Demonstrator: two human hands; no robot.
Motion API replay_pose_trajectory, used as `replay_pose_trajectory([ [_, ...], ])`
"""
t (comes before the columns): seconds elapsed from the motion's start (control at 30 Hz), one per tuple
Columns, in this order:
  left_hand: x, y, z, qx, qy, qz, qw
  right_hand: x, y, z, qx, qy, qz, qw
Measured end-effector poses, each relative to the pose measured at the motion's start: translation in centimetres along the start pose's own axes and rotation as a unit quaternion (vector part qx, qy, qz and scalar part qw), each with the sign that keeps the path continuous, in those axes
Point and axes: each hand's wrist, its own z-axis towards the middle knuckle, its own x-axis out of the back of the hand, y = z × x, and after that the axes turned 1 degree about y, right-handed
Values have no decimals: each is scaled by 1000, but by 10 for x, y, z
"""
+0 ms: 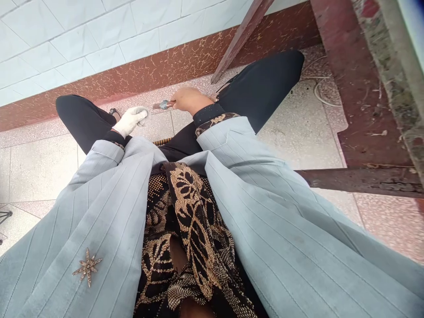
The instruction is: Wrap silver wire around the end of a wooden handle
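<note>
My right hand (189,99) is bare and closed around the handle of a small tool (163,105) with a metal band, maybe a paintbrush, whose end points left. My left hand (131,120) wears a white glove and is curled shut just left of the tool's end, close to it; I cannot make out anything inside it. Both hands hover between my knees in black trousers, above a speckled tiled floor (39,168). Grey pinstriped sleeves cover both arms.
A wall of white tiles (82,35) with a red-brown marbled skirting (149,70) runs ahead. A dark wooden frame (361,179) with a slanted leg (238,37) stands to the right. Loose wire (319,95) lies on the floor near my right knee.
</note>
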Motion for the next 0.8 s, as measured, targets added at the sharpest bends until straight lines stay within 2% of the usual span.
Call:
replay_pose_trajectory([
  [0.1,4,1,-2,-17,64,-20,998,1,0,1,-1,-69,-46,997],
  [0.2,7,-2,1,-35,85,-24,995,-1,-1,0,4,-147,-50,988],
  [0.33,10,-11,10,-51,92,-32,994,-3,1,-5,24,-231,-4,973],
  [0.47,16,-16,18,-67,120,-19,990,5,6,-11,87,-281,77,953],
  [0.53,18,-16,19,-52,129,-16,990,10,8,-14,131,-275,129,944],
  [0.63,17,-14,15,-21,112,-23,993,12,8,-19,178,-186,265,929],
  [0.73,9,-12,8,3,35,-18,999,6,5,-16,176,-83,353,915],
  [0.8,3,-10,4,14,-31,-4,999,-1,3,-10,144,-36,317,937],
])
